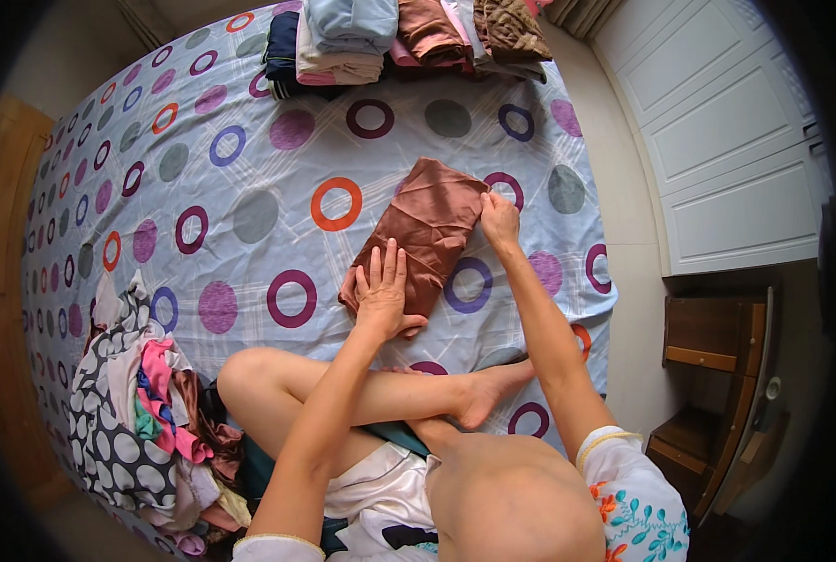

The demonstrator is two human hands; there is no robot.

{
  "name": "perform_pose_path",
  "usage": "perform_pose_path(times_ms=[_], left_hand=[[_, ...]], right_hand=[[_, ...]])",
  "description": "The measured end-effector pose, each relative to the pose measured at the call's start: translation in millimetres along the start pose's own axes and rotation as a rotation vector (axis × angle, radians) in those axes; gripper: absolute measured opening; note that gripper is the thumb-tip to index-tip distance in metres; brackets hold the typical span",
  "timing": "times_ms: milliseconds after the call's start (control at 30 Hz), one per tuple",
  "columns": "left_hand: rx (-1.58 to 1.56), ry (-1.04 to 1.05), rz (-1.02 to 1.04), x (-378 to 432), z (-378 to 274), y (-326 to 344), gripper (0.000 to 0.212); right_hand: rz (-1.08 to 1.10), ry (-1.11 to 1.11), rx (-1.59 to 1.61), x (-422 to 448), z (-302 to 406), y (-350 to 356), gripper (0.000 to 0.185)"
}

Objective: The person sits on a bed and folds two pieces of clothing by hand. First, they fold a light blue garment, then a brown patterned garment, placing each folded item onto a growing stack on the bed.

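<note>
A folded piece of brown satin fabric (435, 218) lies slantwise on the patterned bedsheet (249, 168) in front of me. My left hand (381, 291) rests flat on its lower part, palm down with the fingers spread. At the upper right corner of the cloth, my right hand (499, 216) pinches the fabric's edge between thumb and fingers. Shallow creases run across the satin. My crossed legs (390, 400) are just below the cloth.
A loose heap of clothes (123, 421) lies at my left, including a black-and-white dotted garment. Folded stacks (348, 42) and brown satin pieces (428, 31) stand at the bed's far edge. White cabinets (734, 140) and a wooden shelf unit (713, 337) are beyond the right edge.
</note>
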State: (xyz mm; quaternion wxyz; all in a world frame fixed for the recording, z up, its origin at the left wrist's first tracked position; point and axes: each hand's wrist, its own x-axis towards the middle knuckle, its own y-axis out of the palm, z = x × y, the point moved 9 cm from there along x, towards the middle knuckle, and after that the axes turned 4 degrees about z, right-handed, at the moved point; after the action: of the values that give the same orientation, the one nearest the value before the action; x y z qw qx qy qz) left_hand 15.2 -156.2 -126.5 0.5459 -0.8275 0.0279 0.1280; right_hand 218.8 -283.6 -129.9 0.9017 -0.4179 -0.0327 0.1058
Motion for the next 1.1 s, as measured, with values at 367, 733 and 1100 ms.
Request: perform_pose_path(times_ms=[367,733,1100], left_hand=[[0.008,-0.035,0.033,-1,1,-2,0.125],[0.015,-0.035,-0.003,2,-2,-1,0.125],[0.012,-0.021,-0.011,1,-5,-4,0.124]], right_hand=[[0.084,0.390,0.595,-2,-39,22,0.021],[0.192,-0.897,-0.359,-103,124,59,0.041],[0.013,-0.560,-0.600,37,89,40,0.037]])
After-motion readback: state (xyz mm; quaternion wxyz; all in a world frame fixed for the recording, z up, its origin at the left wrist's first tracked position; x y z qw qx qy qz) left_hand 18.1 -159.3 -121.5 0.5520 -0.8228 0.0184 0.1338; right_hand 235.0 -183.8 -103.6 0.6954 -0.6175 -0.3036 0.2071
